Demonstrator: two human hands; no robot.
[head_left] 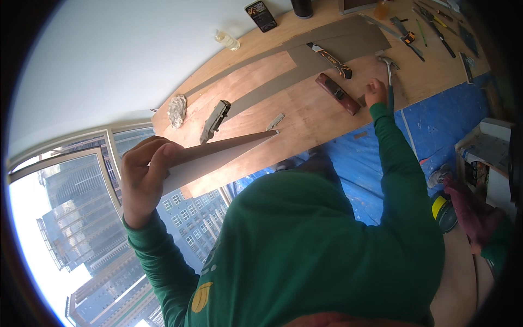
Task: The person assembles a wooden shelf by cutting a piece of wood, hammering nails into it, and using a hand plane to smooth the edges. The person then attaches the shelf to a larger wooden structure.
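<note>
Fingers (162, 158) of the left hand (143, 178) pinch a thin, straight-edged panel (218, 148), brown-faced and white-backed, above the wood-grained table (302, 128); the right hand (375, 91) curls beside a steel-headed claw hammer (389, 76), its grip unclear.

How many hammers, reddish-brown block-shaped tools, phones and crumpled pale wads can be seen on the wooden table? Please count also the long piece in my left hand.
Hammer: 1
Reddish-brown block-shaped tool: 1
Phone: 1
Crumpled pale wad: 1
Long piece in your left hand: 1
Total: 5
</note>
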